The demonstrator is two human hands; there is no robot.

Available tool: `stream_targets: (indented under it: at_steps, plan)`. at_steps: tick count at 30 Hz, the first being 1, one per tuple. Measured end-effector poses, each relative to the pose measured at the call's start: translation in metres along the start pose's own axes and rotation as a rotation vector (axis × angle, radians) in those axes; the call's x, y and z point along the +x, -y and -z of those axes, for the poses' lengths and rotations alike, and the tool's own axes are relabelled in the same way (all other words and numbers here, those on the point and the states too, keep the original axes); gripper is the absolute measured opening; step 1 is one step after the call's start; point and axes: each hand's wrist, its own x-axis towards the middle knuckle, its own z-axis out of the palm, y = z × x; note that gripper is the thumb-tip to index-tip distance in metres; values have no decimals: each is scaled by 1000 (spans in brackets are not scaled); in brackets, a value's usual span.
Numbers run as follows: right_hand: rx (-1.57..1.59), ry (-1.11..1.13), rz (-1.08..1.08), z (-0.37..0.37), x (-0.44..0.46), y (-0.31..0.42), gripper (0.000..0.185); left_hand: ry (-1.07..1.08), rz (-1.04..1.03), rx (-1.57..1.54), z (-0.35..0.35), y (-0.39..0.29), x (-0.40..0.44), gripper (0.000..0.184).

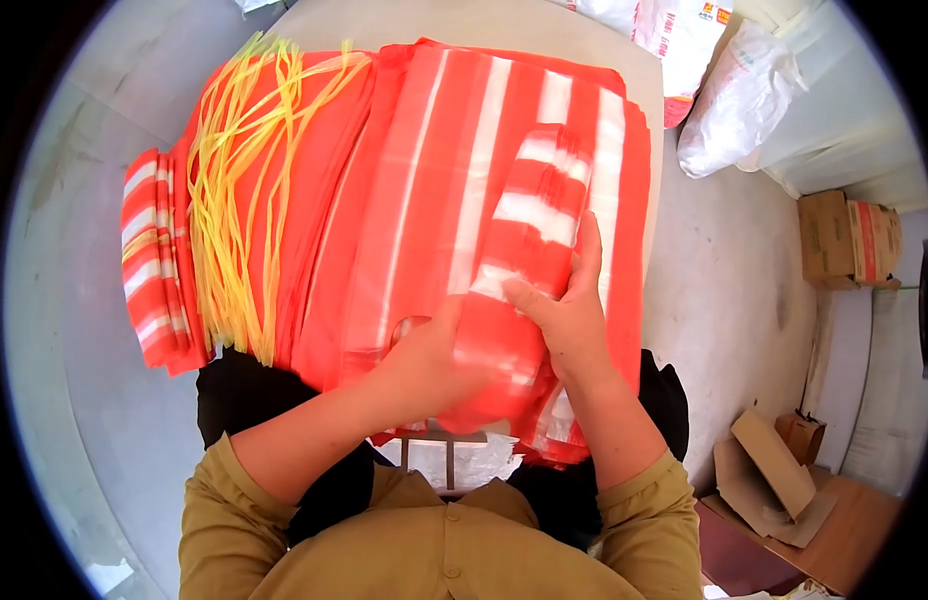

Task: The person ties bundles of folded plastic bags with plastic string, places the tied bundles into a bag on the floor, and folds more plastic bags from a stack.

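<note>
A folded bundle of red-and-white striped plastic bags [534,215] lies at a slant over a wide stack of the same bags [409,180]. My right hand [574,310] is closed around the bundle's right side, thumb on top and fingers along the far edge. At the bundle's lower left, my left hand [434,365] grips it; motion blurs its fingers. Left of the wide stack, loose yellow ties [249,200] are draped over more red plastic. Beyond them sits another folded striped bundle of bags [149,260] with a yellow tie around it.
The stack rests on a pale table [384,22] in front of my lap. White printed sacks [744,95] stand at the far right. A cardboard box [834,240] is by the right wall, and an opened carton [769,475] lies on a brown surface [864,500] at lower right.
</note>
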Motion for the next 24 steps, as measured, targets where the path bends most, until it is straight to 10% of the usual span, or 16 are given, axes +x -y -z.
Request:
stream_targets:
  at_steps: [5,7,11,17,24]
  plan:
    - [66,-34,-43,1,0,0,114,2,-54,-72,34,12,-4,39]
    - [73,-56,-55,-2,-1,2,113,-554,-299,449,58,20,-3,18]
    - [92,-51,-69,-2,-1,8,113,-1022,-315,859,121,56,4,22]
    - [114,-33,-82,-3,-2,10,113,-949,186,920,146,78,8,30]
    - [190,-40,-116,6,-2,11,112,-870,113,918,160,97,13,35]
